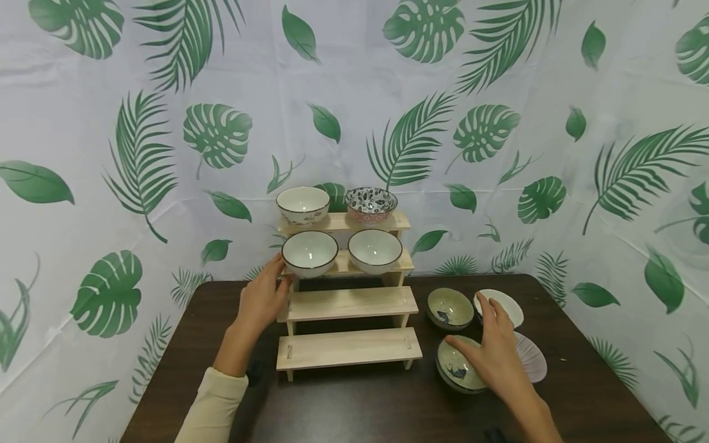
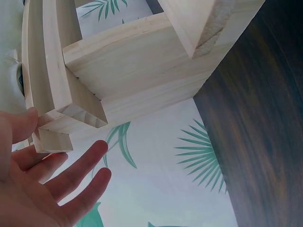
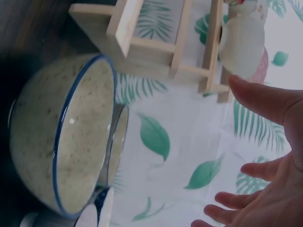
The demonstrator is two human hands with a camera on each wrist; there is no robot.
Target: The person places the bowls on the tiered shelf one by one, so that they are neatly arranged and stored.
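Note:
My left hand (image 1: 266, 295) is at the left end of a tiered wooden stand's second-highest step. In the left wrist view, thumb and index finger pinch the end of the wooden stand (image 2: 85, 99), other fingers spread. Beside it on that step sits a white bowl (image 1: 310, 251) with a dark rim; another white bowl (image 1: 375, 249) stands to its right. My right hand (image 1: 495, 344) hovers over the green speckled bowl (image 1: 456, 369) on the table, holding nothing, thumb and fingers spread. The right wrist view shows this bowl (image 3: 42, 132) apart from the fingers.
On the top step stand a floral-sided bowl (image 1: 303, 204) and a patterned bowl (image 1: 371, 203). Behind the near green bowl is another green bowl (image 1: 450, 307). A white dish (image 1: 506, 306) and a ridged plate (image 1: 533, 357) lie right on the dark table (image 1: 354, 412). Leaf-print cloth surrounds it.

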